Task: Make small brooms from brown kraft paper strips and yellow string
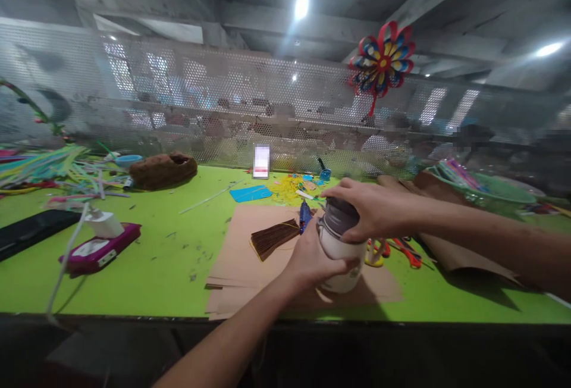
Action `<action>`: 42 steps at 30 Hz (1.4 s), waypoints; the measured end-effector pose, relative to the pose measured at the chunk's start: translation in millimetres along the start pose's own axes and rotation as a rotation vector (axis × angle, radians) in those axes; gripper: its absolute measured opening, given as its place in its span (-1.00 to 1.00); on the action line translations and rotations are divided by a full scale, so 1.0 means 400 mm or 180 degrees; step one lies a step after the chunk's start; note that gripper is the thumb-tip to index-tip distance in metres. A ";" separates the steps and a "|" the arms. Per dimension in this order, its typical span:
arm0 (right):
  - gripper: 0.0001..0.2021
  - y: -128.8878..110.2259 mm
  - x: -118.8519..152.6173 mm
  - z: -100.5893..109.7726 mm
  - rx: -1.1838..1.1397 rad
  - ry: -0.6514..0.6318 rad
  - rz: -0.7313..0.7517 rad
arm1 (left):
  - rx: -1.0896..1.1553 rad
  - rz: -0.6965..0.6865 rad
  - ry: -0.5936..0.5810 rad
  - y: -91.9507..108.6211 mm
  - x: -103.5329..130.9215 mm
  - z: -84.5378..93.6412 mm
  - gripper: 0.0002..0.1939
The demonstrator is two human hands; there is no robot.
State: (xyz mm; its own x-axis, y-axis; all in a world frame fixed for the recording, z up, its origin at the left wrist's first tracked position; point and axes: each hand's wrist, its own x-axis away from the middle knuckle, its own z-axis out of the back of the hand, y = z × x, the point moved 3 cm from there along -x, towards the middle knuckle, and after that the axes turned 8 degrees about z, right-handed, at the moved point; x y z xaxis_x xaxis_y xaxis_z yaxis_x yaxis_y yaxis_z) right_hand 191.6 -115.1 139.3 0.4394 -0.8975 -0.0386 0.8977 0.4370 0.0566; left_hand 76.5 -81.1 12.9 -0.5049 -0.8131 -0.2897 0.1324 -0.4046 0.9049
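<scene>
A pale bottle (341,251) with a dark grey lid (341,212) stands over the brown paper sheets near the front of the table. My left hand (314,257) is wrapped round the bottle's body from the left. From the right, my right hand (363,203) grips the lid with curled fingers. Just left of the bottle lies a blue glue gun (305,215). Beside it rests a fan-shaped piece of pleated brown paper (275,239) with a yellow edge. Scissors with red and yellow handles (410,254) lie to the right, partly behind the bottle.
A purple power strip (102,251) with a white plug and a black phone (35,230) lie at the left. Yellow scraps (288,188) and a blue card (250,193) sit further back. A perforated metal panel (214,90) rises behind; a green basket (499,188) is at right.
</scene>
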 end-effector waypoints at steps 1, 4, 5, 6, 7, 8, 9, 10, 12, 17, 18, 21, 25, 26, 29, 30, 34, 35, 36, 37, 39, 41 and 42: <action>-0.28 0.002 0.004 0.006 -0.0137 -0.0050 0.0243 | 0.0031 -0.0047 0.0014 0.004 0.001 0.000 -0.22; -0.30 0.007 0.018 0.028 -0.0500 -0.0272 0.0938 | 0.0202 -0.0165 -0.0011 0.012 0.005 0.001 -0.20; -0.31 0.008 0.023 0.035 -0.0596 -0.0331 0.1079 | 0.0248 -0.0195 -0.0048 0.015 0.006 0.001 -0.21; -0.32 0.008 0.028 0.041 -0.0681 -0.0380 0.1181 | 0.0254 -0.0221 -0.0087 0.017 0.008 0.002 -0.22; -0.33 0.007 0.033 0.047 -0.0753 -0.0417 0.1256 | 0.0224 -0.0240 -0.0115 0.019 0.009 0.003 -0.22; -0.34 0.006 0.038 0.051 -0.0799 -0.0445 0.1299 | 0.0181 -0.0252 -0.0133 0.022 0.010 0.005 -0.21; -0.33 0.004 0.044 0.055 -0.0816 -0.0449 0.1292 | 0.0136 -0.0251 -0.0145 0.024 0.011 0.006 -0.20; -0.31 0.002 0.048 0.058 -0.0811 -0.0425 0.1220 | 0.0104 -0.0248 -0.0155 0.026 0.011 0.007 -0.20; -0.23 0.001 0.053 0.061 -0.0734 -0.0283 0.0869 | 0.0110 -0.0255 -0.0185 0.029 0.012 0.007 -0.23; -0.07 -0.003 0.045 0.039 -0.0203 -0.0058 -0.0100 | 0.0247 -0.0347 -0.0207 0.037 0.011 -0.008 -0.25; -0.09 -0.004 0.043 0.034 -0.0119 -0.0027 -0.0184 | 0.0289 -0.0352 -0.0208 0.039 0.011 -0.011 -0.25; -0.19 -0.003 0.048 0.040 -0.0112 0.0121 -0.0167 | 0.0328 -0.0281 -0.0228 0.049 0.011 -0.013 -0.24; -0.21 0.005 0.066 0.101 -0.0472 0.0180 0.0509 | 0.0253 -0.0093 -0.0277 0.068 0.016 -0.006 -0.26; -0.21 0.010 0.071 0.120 -0.0543 0.0209 0.0635 | 0.0248 -0.0069 -0.0293 0.073 0.019 -0.005 -0.25; -0.22 0.036 0.082 0.167 -0.0600 0.0385 0.0660 | 0.0244 -0.0089 -0.0292 0.085 0.027 0.000 -0.23; -0.22 0.046 0.084 0.175 -0.0608 0.0444 0.0589 | 0.0253 -0.0114 -0.0294 0.088 0.030 0.001 -0.23; -0.20 0.079 0.101 0.174 -0.0848 0.0616 0.0277 | 0.0221 -0.0201 -0.0281 0.089 0.036 0.006 -0.20; -0.19 0.085 0.108 0.169 -0.0955 0.0665 0.0217 | 0.0177 -0.0226 -0.0258 0.089 0.037 0.009 -0.19; -0.18 0.091 0.117 0.163 -0.1061 0.0716 0.0158 | 0.0134 -0.0253 -0.0236 0.089 0.038 0.012 -0.18; -0.18 0.097 0.127 0.157 -0.1175 0.0786 0.0105 | 0.0101 -0.0283 -0.0220 0.089 0.040 0.015 -0.17; -0.20 0.110 0.154 0.144 -0.1412 0.0971 -0.0014 | 0.0061 -0.0330 -0.0207 0.089 0.045 0.020 -0.17; -0.22 0.124 0.186 0.132 -0.1626 0.1276 -0.0106 | 0.0035 -0.0357 -0.0197 0.088 0.052 0.023 -0.17; -0.22 0.131 0.202 0.125 -0.1734 0.1434 -0.0156 | 0.0028 -0.0366 -0.0199 0.086 0.056 0.024 -0.16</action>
State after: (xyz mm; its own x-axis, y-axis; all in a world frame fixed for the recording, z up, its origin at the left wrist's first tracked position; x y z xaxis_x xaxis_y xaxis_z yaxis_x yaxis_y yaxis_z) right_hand 272.3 -167.5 189.0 0.2637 -0.8564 -0.4438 0.7543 0.4699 -0.4585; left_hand 61.5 -109.3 40.6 -0.5685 -0.7338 -0.3721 0.0630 -0.4898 0.8696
